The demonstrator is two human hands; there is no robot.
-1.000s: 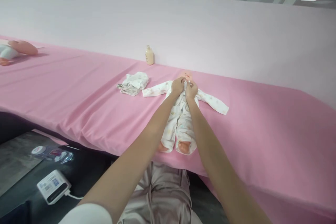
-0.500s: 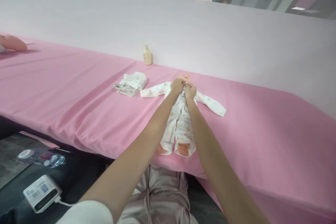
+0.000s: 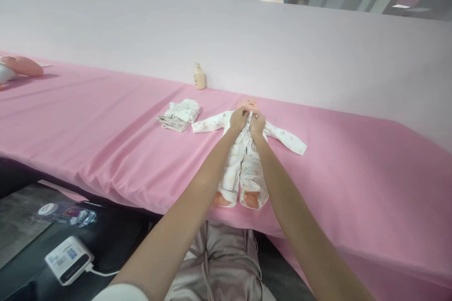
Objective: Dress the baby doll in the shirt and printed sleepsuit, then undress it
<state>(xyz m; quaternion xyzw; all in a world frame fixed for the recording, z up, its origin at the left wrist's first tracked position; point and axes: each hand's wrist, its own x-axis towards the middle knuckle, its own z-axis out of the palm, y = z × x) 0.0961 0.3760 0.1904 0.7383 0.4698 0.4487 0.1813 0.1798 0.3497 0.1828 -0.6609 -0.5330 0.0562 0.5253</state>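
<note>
A baby doll point(image 3: 250, 103) lies on its back, dressed in a white patterned romper point(image 3: 231, 168) with long sleeves spread to both sides. My left hand point(image 3: 239, 118) is closed on one side of the romper's neckline, just below the doll's chin. On the other side of the front opening, my right hand point(image 3: 257, 123) pinches the collar edge. A bit of white fabric stands up between my fingertips. The fingertips are small in view, so any fastener in them cannot be made out. The doll's feet show at the leg openings.
A folded white cloth point(image 3: 181, 115) lies left of the doll. Behind it a pump bottle point(image 3: 199, 77) stands against the white wall. Another doll's limb point(image 3: 24, 66) shows at far left. Below the pink bed edge are a plastic bottle point(image 3: 67, 214) and a white device point(image 3: 69, 260) with a cable.
The hands stay at the collar, with slightly more white fabric showing between the fingertips. The whole view has shifted slightly. The doll and cloth lie as before.
</note>
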